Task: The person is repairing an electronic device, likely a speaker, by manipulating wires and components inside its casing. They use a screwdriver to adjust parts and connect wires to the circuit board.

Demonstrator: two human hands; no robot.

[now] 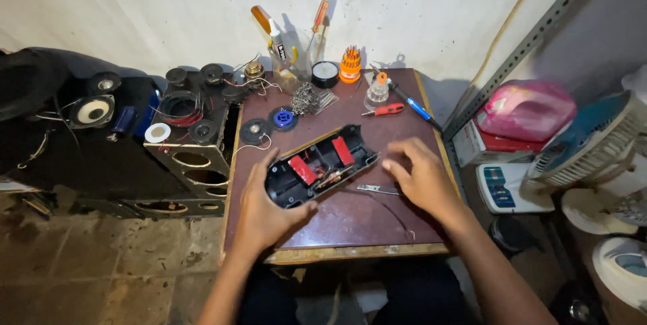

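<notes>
An opened black plastic device shell (pixel 322 164) with two red parts and wiring inside lies at a slant on the small brown table (pixel 350 220). My left hand (pixel 264 205) grips its near left end, thumb across the lower edge. My right hand (pixel 421 175) hovers at the shell's right end with fingers spread and slightly blurred; it holds nothing that I can see. Metal tweezers (pixel 377 189) lie on the table just below the right hand's fingers.
At the table's back stand screwdrivers in a jar (pixel 291 69), an orange bit set (pixel 350 64), a red-handled tool (pixel 384 110), a blue-handled tool (pixel 416 106) and small speakers (pixel 283 119). A speaker cabinet (pixel 192 137) sits left; a fan (pixel 593 139) and a pink appliance (pixel 526 109) sit right.
</notes>
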